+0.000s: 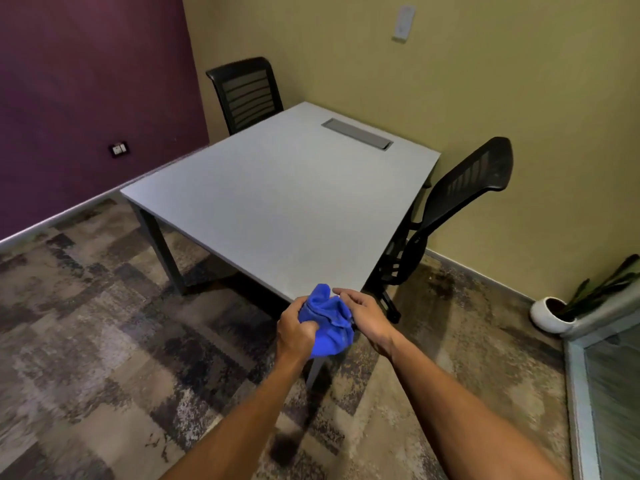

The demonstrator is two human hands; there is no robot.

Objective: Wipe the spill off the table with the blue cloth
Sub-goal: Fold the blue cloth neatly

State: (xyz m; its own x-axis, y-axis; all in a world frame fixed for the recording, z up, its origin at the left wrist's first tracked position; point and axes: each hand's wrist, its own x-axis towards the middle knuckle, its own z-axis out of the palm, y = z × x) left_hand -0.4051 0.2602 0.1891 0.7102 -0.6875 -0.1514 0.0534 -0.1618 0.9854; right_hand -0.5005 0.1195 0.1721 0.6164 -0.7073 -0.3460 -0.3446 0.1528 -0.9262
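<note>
Blue cloth (327,317) bunched in our clenched left hand (296,329), by the near corner of the desk (277,202); right hand (363,313) touches it, grip unclear. We're readying it; next, find the spill, none shows.

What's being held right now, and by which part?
The blue cloth, bunched up. The left hand grips its left side; the right hand is against its right side, but whether it grips cannot be told.
</note>
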